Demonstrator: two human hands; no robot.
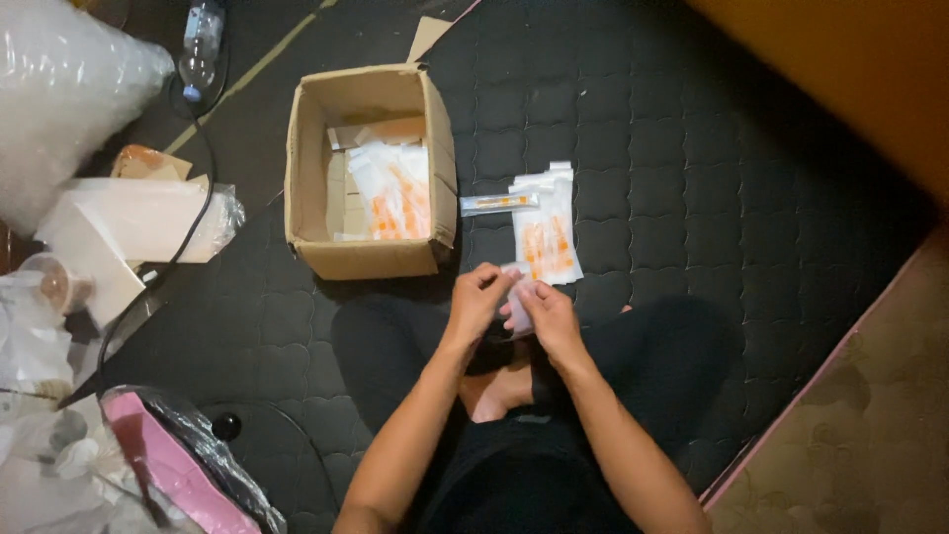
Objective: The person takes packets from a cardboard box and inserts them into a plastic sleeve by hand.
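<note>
Hands meet over a dark quilted mat (pixel 692 148): left hand (pixel 476 300) and right hand (pixel 545 314) both pinch a small clear packet (pixel 517 293) between fingertips. Just beyond lies a stack of orange-printed packets (pixel 546 232). Farther left, an open cardboard box (pixel 371 168) holds more packets.

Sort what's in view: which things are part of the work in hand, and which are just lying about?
In hand:
left hand and right hand, both on a small clear packet
packet stack
single packet
box with packets

Lying about:
bottle
cable
bubble wrap
pink bag
</note>
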